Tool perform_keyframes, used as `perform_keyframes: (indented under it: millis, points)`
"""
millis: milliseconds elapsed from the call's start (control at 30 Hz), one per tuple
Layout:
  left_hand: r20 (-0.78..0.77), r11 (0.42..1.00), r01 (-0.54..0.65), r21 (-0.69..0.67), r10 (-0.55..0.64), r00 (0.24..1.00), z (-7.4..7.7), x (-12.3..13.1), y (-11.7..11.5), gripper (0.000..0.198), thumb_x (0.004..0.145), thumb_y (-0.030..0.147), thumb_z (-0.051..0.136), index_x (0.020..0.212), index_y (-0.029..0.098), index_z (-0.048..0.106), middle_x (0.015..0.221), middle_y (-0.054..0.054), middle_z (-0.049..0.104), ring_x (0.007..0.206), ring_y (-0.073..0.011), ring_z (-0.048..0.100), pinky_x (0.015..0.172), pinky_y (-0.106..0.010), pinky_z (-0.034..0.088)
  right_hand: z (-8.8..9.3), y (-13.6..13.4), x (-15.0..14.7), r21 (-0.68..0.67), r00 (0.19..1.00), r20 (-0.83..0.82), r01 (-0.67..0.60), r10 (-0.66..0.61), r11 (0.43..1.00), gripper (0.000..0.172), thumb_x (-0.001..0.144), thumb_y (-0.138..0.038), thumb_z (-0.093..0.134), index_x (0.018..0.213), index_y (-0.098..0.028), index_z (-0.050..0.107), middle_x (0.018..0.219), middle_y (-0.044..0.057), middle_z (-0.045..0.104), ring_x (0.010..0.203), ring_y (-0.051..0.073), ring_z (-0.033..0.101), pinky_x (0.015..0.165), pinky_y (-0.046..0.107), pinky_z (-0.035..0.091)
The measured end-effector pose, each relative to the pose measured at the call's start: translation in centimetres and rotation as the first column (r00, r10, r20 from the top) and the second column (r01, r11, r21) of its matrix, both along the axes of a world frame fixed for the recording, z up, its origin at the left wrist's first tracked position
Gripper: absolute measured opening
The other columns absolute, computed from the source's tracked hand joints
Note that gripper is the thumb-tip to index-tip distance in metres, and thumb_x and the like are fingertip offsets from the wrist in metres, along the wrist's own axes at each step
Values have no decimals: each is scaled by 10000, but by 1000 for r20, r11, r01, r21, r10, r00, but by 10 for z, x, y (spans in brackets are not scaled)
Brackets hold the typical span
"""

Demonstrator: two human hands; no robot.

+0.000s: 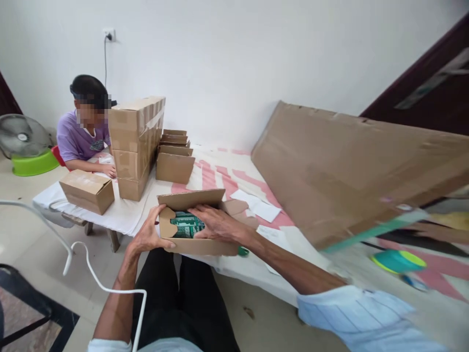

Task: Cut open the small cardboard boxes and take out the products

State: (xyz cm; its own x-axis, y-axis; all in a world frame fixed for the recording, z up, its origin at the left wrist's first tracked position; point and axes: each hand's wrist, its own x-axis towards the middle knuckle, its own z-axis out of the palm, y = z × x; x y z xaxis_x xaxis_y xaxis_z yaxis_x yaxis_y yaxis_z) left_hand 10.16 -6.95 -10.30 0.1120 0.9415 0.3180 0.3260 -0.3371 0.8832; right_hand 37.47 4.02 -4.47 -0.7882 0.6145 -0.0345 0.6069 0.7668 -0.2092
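Observation:
An open cardboard box [208, 247] is tilted over the near edge of the table, above my lap, with its lid flap raised at the back. Green printed packs [187, 224] lie inside it. My left hand [149, 232] grips the box's left end, thumb on the near wall and fingers at the back corner. Reaching in from the right, my right hand [214, 222] has its fingers and thumb spread apart on the green packs; part of its grip is hidden inside the box.
Stacked closed boxes [126, 142] stand at the left, beside open boxes [175, 167] and one closed box [88, 190]. A person [86, 132] sits behind. White papers [258, 205] lie right of centre; a large cardboard sheet [351, 171] leans at the right.

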Motion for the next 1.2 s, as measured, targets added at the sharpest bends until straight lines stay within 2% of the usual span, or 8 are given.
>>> perform_keyframes:
  millis: [233, 433, 633, 800, 967, 1033, 1200]
  points:
    - [-36, 998, 67, 9, -67, 997, 23, 4, 16, 1245, 557, 523, 1021, 1598, 255, 393, 1626, -175, 425, 1484, -432, 457, 1167, -576, 471, 43, -10, 13, 26, 998, -56, 5, -4, 1000, 746, 880, -470, 782, 1560, -234, 587, 1500, 149, 638, 1384, 370, 603, 1194, 513, 484]
    - [-48, 997, 74, -15, -75, 996, 36, 7, 22, 1228, 500, 480, 1041, 1534, 261, 415, 1569, -155, 471, 1450, -425, 490, 1134, -556, 494, 58, -27, 15, 240, 999, -2, 49, -50, 969, 695, 906, -378, 771, 1558, -224, 587, 1533, 188, 599, 1442, 406, 539, 1174, 558, 494]
    - [-72, 995, 100, -8, -100, 992, 41, 8, 23, 1268, 518, 522, 1032, 1583, 277, 390, 1614, -161, 444, 1492, -441, 446, 1119, -545, 507, 74, -28, 23, 225, 998, -50, -12, 24, 974, 638, 907, -399, 773, 1508, -240, 628, 1409, 154, 669, 1345, 369, 603, 1126, 529, 535]
    - [-99, 993, 120, 5, -119, 988, 54, 9, 22, 1285, 520, 519, 1034, 1600, 285, 380, 1620, -162, 438, 1479, -444, 451, 1112, -551, 507, 80, -27, 30, 241, 996, -86, 19, 1, 970, 648, 897, -417, 781, 1494, -205, 643, 1395, 163, 669, 1340, 376, 600, 1128, 535, 530]
    - [-150, 991, 108, 80, -95, 984, 64, 9, 11, 1246, 596, 538, 1010, 1634, 320, 355, 1654, -161, 409, 1489, -448, 445, 1100, -544, 521, 79, -27, 35, 130, 984, -179, 26, -2, 991, 716, 867, -478, 795, 1527, -254, 632, 1408, 129, 673, 1331, 376, 605, 1160, 527, 504]
    - [-172, 991, 116, 74, -102, 980, 62, 7, 8, 1237, 606, 536, 1005, 1638, 322, 358, 1653, -160, 416, 1482, -444, 455, 1099, -547, 526, 77, -29, 34, 108, 983, -183, 20, 0, 994, 719, 861, -475, 799, 1527, -258, 633, 1405, 129, 674, 1322, 379, 607, 1157, 529, 505]
    - [-172, 994, 114, 3, -112, 979, 47, -3, 16, 1277, 545, 451, 1031, 1630, 304, 375, 1649, -166, 423, 1475, -438, 468, 1095, -545, 526, 77, -38, 31, 186, 990, -140, 47, -21, 981, 641, 867, -402, 787, 1475, -235, 667, 1412, 168, 663, 1331, 401, 587, 1078, 556, 549]
